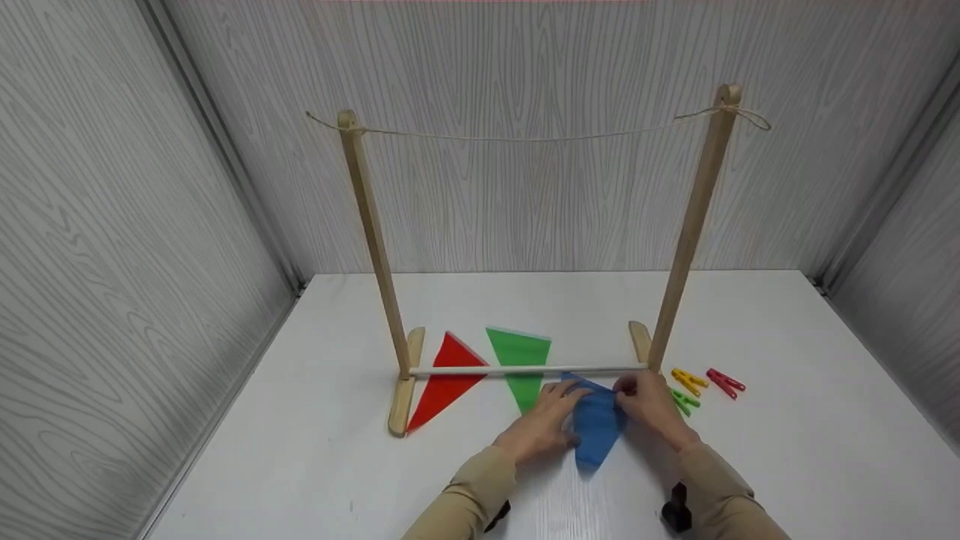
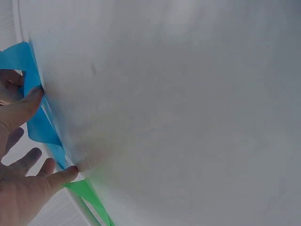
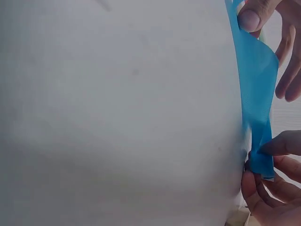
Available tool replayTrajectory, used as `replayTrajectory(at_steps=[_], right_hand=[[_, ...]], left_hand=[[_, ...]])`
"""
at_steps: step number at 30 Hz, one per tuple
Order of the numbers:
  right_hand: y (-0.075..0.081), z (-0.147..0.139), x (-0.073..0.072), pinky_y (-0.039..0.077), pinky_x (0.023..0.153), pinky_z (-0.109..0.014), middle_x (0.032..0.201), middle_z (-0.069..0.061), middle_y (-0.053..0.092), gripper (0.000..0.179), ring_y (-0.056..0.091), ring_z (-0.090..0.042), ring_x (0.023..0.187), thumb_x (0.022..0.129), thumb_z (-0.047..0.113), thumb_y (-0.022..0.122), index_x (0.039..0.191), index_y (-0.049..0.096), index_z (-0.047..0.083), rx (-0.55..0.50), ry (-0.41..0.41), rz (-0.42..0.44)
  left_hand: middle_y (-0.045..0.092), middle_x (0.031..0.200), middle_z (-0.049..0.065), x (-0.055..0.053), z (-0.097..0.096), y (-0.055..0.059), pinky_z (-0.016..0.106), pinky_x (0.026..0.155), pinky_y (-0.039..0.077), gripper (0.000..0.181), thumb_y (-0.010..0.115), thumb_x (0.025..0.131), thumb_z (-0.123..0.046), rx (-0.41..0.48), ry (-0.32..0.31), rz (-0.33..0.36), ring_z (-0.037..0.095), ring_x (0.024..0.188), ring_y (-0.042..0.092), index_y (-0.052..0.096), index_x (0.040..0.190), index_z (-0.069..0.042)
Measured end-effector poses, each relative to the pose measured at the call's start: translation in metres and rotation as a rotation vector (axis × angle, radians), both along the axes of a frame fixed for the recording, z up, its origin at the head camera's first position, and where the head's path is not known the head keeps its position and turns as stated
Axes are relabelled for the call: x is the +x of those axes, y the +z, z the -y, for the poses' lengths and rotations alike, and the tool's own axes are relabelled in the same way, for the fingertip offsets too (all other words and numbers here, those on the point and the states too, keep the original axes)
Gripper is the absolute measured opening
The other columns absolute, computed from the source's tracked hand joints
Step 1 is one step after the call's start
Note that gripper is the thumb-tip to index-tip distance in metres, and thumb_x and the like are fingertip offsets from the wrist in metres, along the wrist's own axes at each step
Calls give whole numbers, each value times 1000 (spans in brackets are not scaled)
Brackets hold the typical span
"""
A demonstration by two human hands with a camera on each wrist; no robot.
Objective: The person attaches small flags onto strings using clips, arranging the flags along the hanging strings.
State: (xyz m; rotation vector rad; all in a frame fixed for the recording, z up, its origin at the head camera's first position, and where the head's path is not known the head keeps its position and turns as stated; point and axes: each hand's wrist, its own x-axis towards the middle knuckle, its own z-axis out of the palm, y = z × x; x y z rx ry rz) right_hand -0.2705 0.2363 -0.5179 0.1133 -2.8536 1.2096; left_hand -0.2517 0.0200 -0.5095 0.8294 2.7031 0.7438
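Note:
A blue triangular pennant (image 1: 598, 427) lies on the table under both hands, its tip toward me. My left hand (image 1: 544, 424) is spread at its left side, fingers extended over the upper part and thumb beside the left edge. With thumb and fingers my right hand (image 1: 646, 401) pinches the pennant's upper right corner; the right wrist view shows the blue cloth (image 3: 257, 80) bunched there. A green pennant (image 1: 519, 351) lies behind my left hand, which hides its tip. Farther left is a red pennant (image 1: 448, 375).
A wooden stand with left post (image 1: 375, 247) and right post (image 1: 694, 232) carries a string (image 1: 525, 139) across its top. Its white crossbar (image 1: 525, 369) runs low over the red and green pennants. Yellow (image 1: 688, 380), green (image 1: 685, 403) and red clothespins (image 1: 725, 382) lie at right.

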Motion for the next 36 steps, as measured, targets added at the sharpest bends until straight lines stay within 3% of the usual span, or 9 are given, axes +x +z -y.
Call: replayTrajectory(at_steps=[5, 14, 20, 28, 32, 36], right_hand=[[1, -2, 3, 58, 82, -35, 97, -15, 71, 16, 61, -21, 82, 91, 3, 64, 105, 71, -2, -40, -49, -2], [5, -3, 7, 53, 100, -47, 108, -14, 69, 19, 61, -27, 98, 92, 8, 63, 109, 71, 3, -134, -125, -22], [6, -2, 7, 50, 95, -32, 110, -14, 70, 21, 60, -23, 99, 92, 3, 62, 111, 72, 2, -225, -76, -29], [7, 4, 9, 49, 87, -14, 114, -16, 71, 22, 60, -19, 97, 93, -1, 62, 114, 70, -2, -400, 11, -23], [5, 6, 11, 50, 89, -14, 115, -17, 71, 22, 62, -17, 99, 93, 0, 64, 114, 70, -3, -449, 16, -41], [2, 5, 11, 49, 92, -14, 116, -17, 71, 22, 64, -16, 102, 93, 1, 66, 115, 70, -3, -473, 2, -37]], left_hand=[[25, 168, 3, -1, 3, 2, 50, 125, 29, 77, 74, 92, -21, 73, 10, 36, 29, 156, 21, 33, 157, -27], [24, 168, 7, -6, 13, 1, 54, 124, 29, 74, 68, 96, -34, 282, 57, 72, 30, 155, 21, 30, 158, -19], [31, 164, 11, -10, 19, -4, 57, 122, 31, 72, 67, 96, -36, 409, 120, 154, 32, 152, 29, 32, 156, -18], [57, 140, 20, -15, 21, -10, 51, 111, 46, 59, 66, 98, -28, 616, 162, 278, 36, 130, 55, 45, 147, -3], [61, 136, 20, -17, 20, -11, 43, 102, 53, 46, 68, 97, -19, 731, 200, 343, 29, 123, 60, 57, 136, 2], [69, 119, 19, -18, 19, -13, 33, 91, 59, 35, 70, 94, -12, 819, 233, 389, 15, 98, 66, 66, 124, 5]])
